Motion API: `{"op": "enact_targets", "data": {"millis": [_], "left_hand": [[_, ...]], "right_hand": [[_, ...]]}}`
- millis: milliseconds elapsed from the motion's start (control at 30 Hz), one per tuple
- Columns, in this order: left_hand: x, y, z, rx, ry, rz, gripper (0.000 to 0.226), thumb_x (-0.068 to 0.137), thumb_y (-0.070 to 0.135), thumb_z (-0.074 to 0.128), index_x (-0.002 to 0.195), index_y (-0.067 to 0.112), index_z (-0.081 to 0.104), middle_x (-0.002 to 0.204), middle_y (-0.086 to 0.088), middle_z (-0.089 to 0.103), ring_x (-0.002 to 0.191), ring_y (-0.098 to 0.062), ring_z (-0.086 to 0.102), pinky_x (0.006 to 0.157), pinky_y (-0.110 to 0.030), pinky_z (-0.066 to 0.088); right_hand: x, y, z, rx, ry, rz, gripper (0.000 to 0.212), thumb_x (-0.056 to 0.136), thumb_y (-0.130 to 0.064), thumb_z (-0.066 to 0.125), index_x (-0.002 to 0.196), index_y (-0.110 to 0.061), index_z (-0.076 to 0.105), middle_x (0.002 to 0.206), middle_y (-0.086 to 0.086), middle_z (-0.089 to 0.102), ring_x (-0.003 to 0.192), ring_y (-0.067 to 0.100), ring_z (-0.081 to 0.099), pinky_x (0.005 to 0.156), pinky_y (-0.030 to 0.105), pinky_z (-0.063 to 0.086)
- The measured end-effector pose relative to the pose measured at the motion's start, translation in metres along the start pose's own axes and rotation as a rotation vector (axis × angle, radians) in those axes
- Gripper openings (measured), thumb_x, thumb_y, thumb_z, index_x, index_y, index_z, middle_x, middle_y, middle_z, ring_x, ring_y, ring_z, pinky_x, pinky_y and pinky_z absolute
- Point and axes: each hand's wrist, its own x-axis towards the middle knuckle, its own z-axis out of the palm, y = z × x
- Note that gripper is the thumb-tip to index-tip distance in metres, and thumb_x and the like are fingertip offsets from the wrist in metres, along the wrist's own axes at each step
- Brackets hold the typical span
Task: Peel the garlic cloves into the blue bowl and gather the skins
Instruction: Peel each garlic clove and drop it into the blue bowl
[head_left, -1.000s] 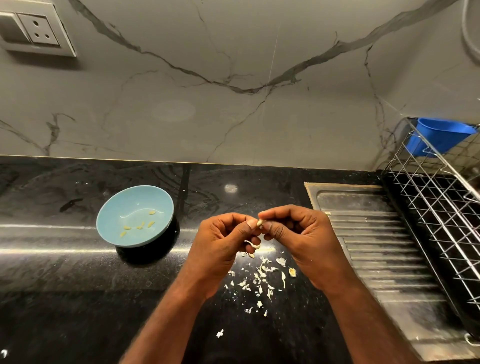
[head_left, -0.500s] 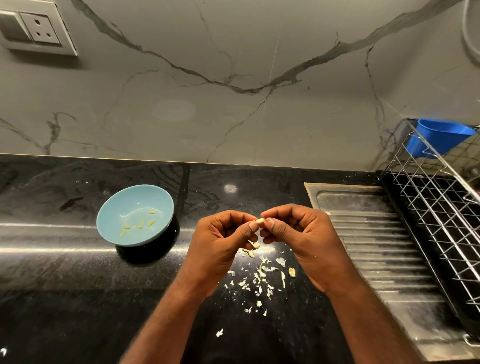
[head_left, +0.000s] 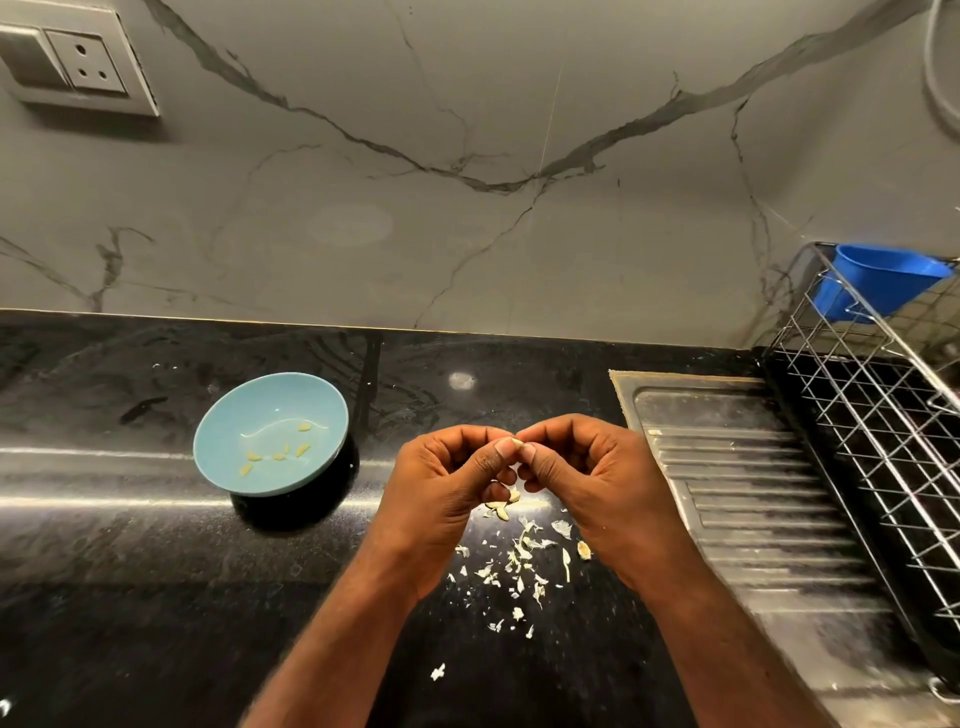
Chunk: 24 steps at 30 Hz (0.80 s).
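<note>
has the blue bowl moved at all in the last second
No. The blue bowl sits on the same spot of the black countertop, with the same gap to the steel drainboard on its right as in both earlier pictures.

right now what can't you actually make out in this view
Head view only:
- garlic clove: just a tip shows; the fingers of the left hand and right hand hide the rest, so the skin left on it is unknown.
- pieces under the hands: partly covered; cloves or skins, unclear.
- dish rack: cut off by the right edge.
- blue tub: its own wall hides most of the inside.
</note>
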Motion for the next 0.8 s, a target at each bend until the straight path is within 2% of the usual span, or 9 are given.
{"op": "enact_targets", "data": {"millis": [300,400,467,633,800], "left_hand": [[0.0015,-0.0045,-0.0008,-0.031,0.063,-0.012,0.021,0.074,0.017,0.073,0.087,0.0,0.074,0.075,-0.01,0.069,0.068,-0.017,0.061,0.064,-0.025,0.052],[0.0011,-0.0058,-0.0007,-0.058,0.098,-0.031,0.016,0.075,0.012,0.074,0.085,0.0,0.074,0.075,-0.012,0.069,0.068,-0.018,0.061,0.066,-0.027,0.053],[0.0008,-0.0055,-0.0006,-0.055,0.116,-0.036,0.007,0.078,0.006,0.072,0.083,0.0,0.074,0.075,-0.013,0.07,0.067,-0.018,0.062,0.066,-0.026,0.054],[-0.0001,-0.0042,0.0005,-0.044,0.148,-0.029,0.002,0.08,0.0,0.071,0.081,0.001,0.073,0.075,-0.012,0.071,0.065,-0.016,0.065,0.062,-0.023,0.054],[-0.0007,-0.0033,0.0012,-0.03,0.145,-0.005,0.003,0.082,0.002,0.07,0.082,0.0,0.073,0.075,-0.013,0.071,0.064,-0.017,0.063,0.061,-0.023,0.053]], "right_hand": [[-0.0037,-0.0003,0.0048,-0.185,0.05,-0.083,0.024,0.081,-0.039,0.068,0.093,-0.019,0.075,0.075,-0.009,0.073,0.068,0.006,0.07,0.062,0.018,0.056],[-0.0037,0.003,0.0055,-0.184,0.062,-0.075,0.009,0.085,-0.025,0.074,0.092,-0.02,0.075,0.076,-0.01,0.073,0.069,0.006,0.071,0.063,0.02,0.057],[-0.0043,0.0042,0.0061,-0.182,0.065,-0.072,0.006,0.086,-0.021,0.074,0.092,-0.021,0.075,0.077,-0.011,0.074,0.069,0.007,0.071,0.063,0.022,0.059],[-0.0049,0.0039,0.0082,-0.169,0.067,-0.072,0.006,0.085,-0.023,0.075,0.09,-0.024,0.075,0.077,-0.01,0.074,0.068,0.009,0.072,0.064,0.026,0.06],[-0.0053,0.0017,0.0079,-0.094,0.056,-0.04,0.01,0.085,-0.026,0.073,0.091,-0.019,0.075,0.077,-0.006,0.075,0.069,0.013,0.072,0.065,0.027,0.06]]}}
